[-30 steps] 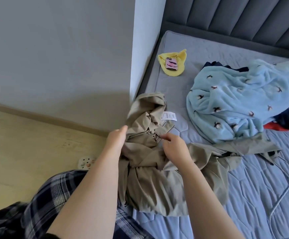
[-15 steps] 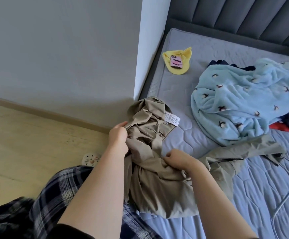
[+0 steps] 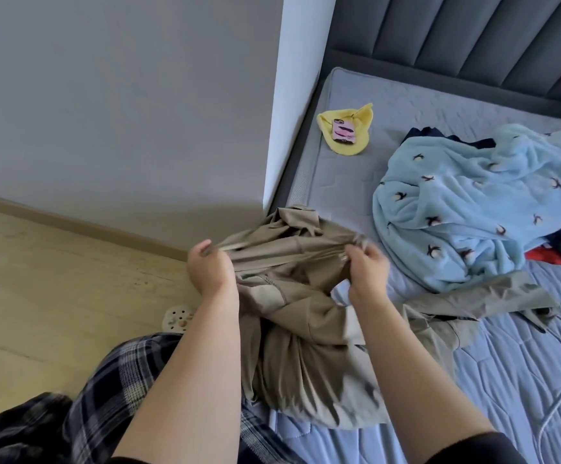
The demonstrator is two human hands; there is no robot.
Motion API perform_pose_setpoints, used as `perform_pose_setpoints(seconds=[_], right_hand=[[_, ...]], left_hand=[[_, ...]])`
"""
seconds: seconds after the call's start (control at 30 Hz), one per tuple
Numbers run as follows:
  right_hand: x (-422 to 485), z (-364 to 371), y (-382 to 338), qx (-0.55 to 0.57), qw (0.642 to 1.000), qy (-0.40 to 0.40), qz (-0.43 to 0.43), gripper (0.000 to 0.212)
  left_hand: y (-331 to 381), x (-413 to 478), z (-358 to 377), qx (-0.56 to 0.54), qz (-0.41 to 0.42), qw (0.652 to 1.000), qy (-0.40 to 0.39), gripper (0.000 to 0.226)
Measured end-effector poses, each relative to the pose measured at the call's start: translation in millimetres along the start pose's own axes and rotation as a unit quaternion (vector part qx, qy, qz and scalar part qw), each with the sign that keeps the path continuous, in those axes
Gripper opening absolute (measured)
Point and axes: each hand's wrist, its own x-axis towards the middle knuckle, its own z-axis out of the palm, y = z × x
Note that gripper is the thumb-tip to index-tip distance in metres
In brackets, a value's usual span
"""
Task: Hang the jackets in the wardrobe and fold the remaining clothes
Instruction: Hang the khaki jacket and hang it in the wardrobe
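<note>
Both hands up on the khaki jacket (image 3: 305,329) at the near edge of the bed (image 3: 523,380). Left hand (image 3: 210,267) curled tight, fingers (image 3: 202,249) pinching a fold of the khaki cloth at the left end of a taut stretch. Right hand (image 3: 367,267) curled too, fingers (image 3: 361,251) gripping the same band of fabric at its right end, close to a small metal zip piece. Cloth pulled straight between the two grips, lifted clear of the mattress there. Below that, the rest of the jacket slumped in a crumpled heap, draped over the bed's edge and against plaid trousers (image 3: 115,390). One sleeve or flap trailing off to the right across the quilted grey-blue cover, running under the edge of a light blue fleece blanket (image 3: 473,209) with small dark-and-white motifs. Dark navy clothing (image 3: 426,132) peeking out behind that blanket, more navy at the far right, plus a sliver of red cloth (image 3: 540,256) beneath it. Further back near the wall corner, a yellow cloth (image 3: 346,128) lying flat with a pink-cased phone (image 3: 343,131) on top. Padded dark grey headboard (image 3: 456,38) across the top. Grey wall (image 3: 121,95) on the left, pale wooden floor (image 3: 54,279) below it, and a small white perforated object (image 3: 177,318) on the floor just beside the left forearm.
</note>
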Motion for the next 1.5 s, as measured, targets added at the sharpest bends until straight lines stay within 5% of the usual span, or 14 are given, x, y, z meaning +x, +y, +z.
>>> perform_pose_setpoints(seconds=[0.1, 0.17, 0.23, 0.27, 0.4, 0.5, 0.63, 0.77, 0.9, 1.03, 1.1, 1.23, 1.37, 1.5], right_hand=[[-3.0, -5.5, -25.5, -0.069, 0.98, 0.05, -0.178, 0.033], [-1.7, -5.8, -25.3, -0.265, 0.949, -0.025, -0.166, 0.025], [-3.9, -11.5, -14.7, -0.482, 0.862, -0.132, -0.088, 0.006], [-4.4, -16.6, -7.2, -0.541, 0.827, -0.14, -0.061, 0.015], [-3.9, -31.8, 18.9, -0.539, 0.808, -0.069, -0.228, 0.05], [-1.2, -29.5, 24.6, -0.545, 0.753, -0.149, -0.338, 0.044], [-2.0, -24.4, 30.9, -0.604, 0.679, -0.207, -0.363, 0.021], [-9.8, -16.3, 34.9, -0.548, 0.764, -0.171, -0.296, 0.002], [-23.1, -6.4, 30.6, -0.468, 0.836, -0.114, -0.261, 0.015], [-30.2, -2.4, 17.2, -0.479, 0.831, -0.117, -0.257, 0.017], [-29.5, -3.7, 12.7, -0.536, 0.794, -0.122, -0.259, 0.01], [-30.8, -1.0, 6.3, -0.632, 0.722, -0.147, -0.238, 0.03], [-39.5, 13.4, -6.6, -0.541, 0.804, -0.145, -0.199, 0.028], [-51.5, 45.5, -31.2, -0.469, 0.836, -0.19, -0.213, 0.019]], left_hand=[[-3.6, 10.0, -7.9, 0.128, 0.065, 0.989, 0.046, 0.044], [-7.8, 10.3, -5.1, 0.269, 0.082, 0.96, 0.019, 0.051], [-10.8, 3.0, -1.4, 0.375, 0.132, 0.917, -0.003, 0.056], [-13.7, 0.1, 1.4, 0.389, 0.177, 0.904, -0.026, 0.053], [-26.7, -13.7, 10.4, 0.376, 0.248, 0.862, -0.233, 0.032], [-34.0, -17.5, 12.5, 0.41, 0.23, 0.828, -0.307, 0.022], [-40.7, -13.5, 13.6, 0.451, 0.236, 0.798, -0.321, 0.021], [-48.0, -13.8, 14.1, 0.49, 0.211, 0.77, -0.35, 0.024], [-49.0, -10.8, 11.5, 0.487, 0.219, 0.784, -0.317, 0.01], [-42.6, -11.5, 4.0, 0.403, 0.256, 0.847, -0.235, 0.013], [-38.4, -10.8, -1.4, 0.359, 0.289, 0.875, -0.151, 0.02], [-35.8, -13.7, -9.9, 0.388, 0.354, 0.843, -0.121, 0.008], [-22.9, -19.8, -4.3, 0.372, 0.356, 0.849, -0.119, 0.018], [-1.0, -18.4, -6.6, 0.325, 0.341, 0.87, -0.145, 0.017]])
